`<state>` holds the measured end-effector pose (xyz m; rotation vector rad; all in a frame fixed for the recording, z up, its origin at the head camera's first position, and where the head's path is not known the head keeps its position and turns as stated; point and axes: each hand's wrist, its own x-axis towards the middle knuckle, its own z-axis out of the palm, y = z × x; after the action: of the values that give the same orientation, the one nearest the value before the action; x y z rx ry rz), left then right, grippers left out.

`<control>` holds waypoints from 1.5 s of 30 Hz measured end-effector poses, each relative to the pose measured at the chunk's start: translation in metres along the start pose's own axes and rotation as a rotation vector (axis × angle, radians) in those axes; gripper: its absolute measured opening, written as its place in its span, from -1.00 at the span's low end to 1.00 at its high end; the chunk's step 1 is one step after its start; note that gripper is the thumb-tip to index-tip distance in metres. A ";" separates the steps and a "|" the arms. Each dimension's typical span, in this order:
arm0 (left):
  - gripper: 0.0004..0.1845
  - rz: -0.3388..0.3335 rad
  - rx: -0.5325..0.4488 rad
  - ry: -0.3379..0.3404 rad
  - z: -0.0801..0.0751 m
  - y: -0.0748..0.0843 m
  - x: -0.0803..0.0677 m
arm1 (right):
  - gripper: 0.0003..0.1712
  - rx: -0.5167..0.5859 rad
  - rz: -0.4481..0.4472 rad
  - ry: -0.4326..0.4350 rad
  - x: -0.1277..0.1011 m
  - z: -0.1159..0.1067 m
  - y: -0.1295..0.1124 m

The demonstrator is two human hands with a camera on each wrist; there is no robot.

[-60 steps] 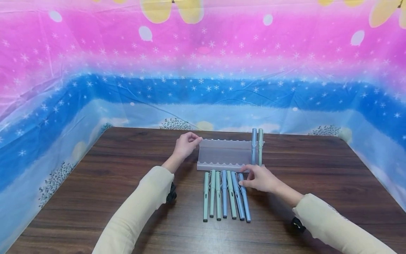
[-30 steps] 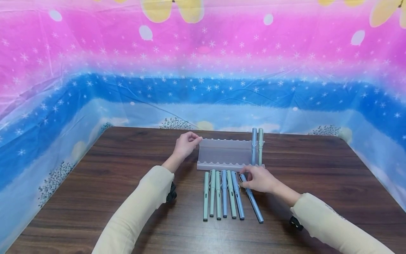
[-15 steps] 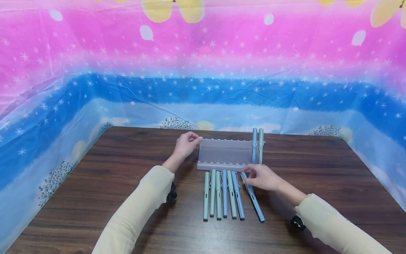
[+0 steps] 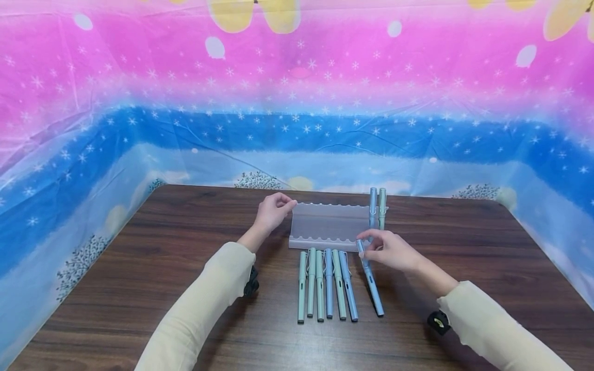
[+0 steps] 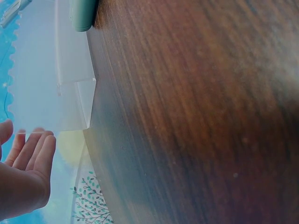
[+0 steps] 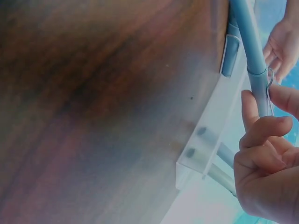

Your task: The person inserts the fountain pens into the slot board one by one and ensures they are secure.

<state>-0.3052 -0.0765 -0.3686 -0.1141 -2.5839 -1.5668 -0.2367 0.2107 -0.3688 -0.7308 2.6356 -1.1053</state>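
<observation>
My right hand (image 4: 394, 250) pinches a blue pen (image 4: 371, 286) near its capped end, in front of the rack's right part. In the right wrist view the pen (image 6: 252, 42) slants up from between thumb and fingers, its wire clip by the thumb. At the far left, my left hand (image 4: 273, 211) holds the upper left corner of a clear, notched pen rack (image 4: 329, 221) between thumb and fingers. A blue pen (image 4: 373, 201) and a green pen (image 4: 382, 203) stand leaning in the rack's right end, their lower parts partly hidden by my right hand.
Several green and blue pens, such as a green pen (image 4: 301, 293) at the left and a blue pen (image 4: 348, 288) at the right, lie side by side before the rack. Beneath is a dark wooden table (image 4: 185, 278). A patterned cloth (image 4: 297, 129) hangs behind.
My right hand has taken the rightmost blue pen from the row, swung its lower end right, then raised it toward the rack. My left hand has stayed on the rack's corner.
</observation>
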 end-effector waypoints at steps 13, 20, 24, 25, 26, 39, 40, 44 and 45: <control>-0.77 -0.007 -0.007 -0.002 0.000 0.000 0.000 | -0.57 0.059 -0.023 0.020 0.006 -0.016 -0.001; -0.77 -0.008 -0.017 -0.007 0.000 0.000 -0.001 | -0.55 0.078 -0.011 0.076 0.010 -0.025 -0.005; -0.77 -0.007 -0.021 -0.011 0.000 0.000 -0.001 | -0.54 0.075 -0.004 0.120 0.013 -0.030 -0.008; -0.77 -0.006 -0.021 -0.010 0.000 0.000 -0.001 | -0.54 0.071 -0.001 0.128 0.014 -0.031 -0.008; -0.77 -0.008 -0.019 -0.009 0.000 0.000 -0.001 | -0.54 0.067 0.003 0.136 0.014 -0.031 -0.009; -0.77 -0.003 -0.011 -0.012 0.000 0.000 0.000 | -0.50 -0.007 0.016 0.281 0.024 -0.047 -0.015; -0.76 -0.005 -0.011 -0.014 0.000 0.000 0.000 | -0.51 -0.008 0.013 0.289 0.025 -0.048 -0.015; -0.76 -0.013 -0.008 -0.019 -0.001 0.000 0.000 | -0.50 0.005 -0.002 0.327 0.027 -0.052 -0.015; -0.76 -0.012 -0.006 -0.020 -0.001 0.000 0.000 | -0.50 0.006 -0.006 0.338 0.027 -0.052 -0.015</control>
<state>-0.3048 -0.0772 -0.3688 -0.1154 -2.6001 -1.5854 -0.2728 0.2204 -0.3211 -0.5957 2.9030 -1.3425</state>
